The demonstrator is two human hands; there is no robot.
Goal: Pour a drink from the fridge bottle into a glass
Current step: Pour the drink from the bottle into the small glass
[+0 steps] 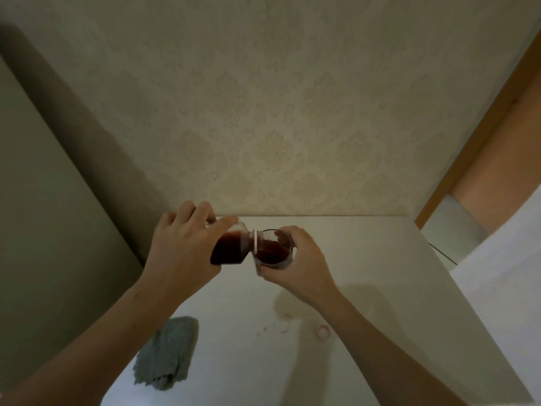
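My left hand [181, 244] grips a clear bottle [231, 247] of dark red drink, tipped over to the right. The bottle's mouth, ringed in white, rests at the rim of a clear glass [273, 250]. Dark red liquid fills part of the glass. My right hand [301, 265] is wrapped around the glass from the right side, holding it just above or on the white table [380, 273] near the back wall. A small pinkish bottle cap [323, 331] lies on the table below my right forearm.
A grey-green cloth [168, 356] lies crumpled near the table's left edge. Faint pinkish spill marks [282, 325] dot the tabletop. Patterned wallpaper [278, 112] rises behind the table. A wooden door frame [480, 142] stands at the right.
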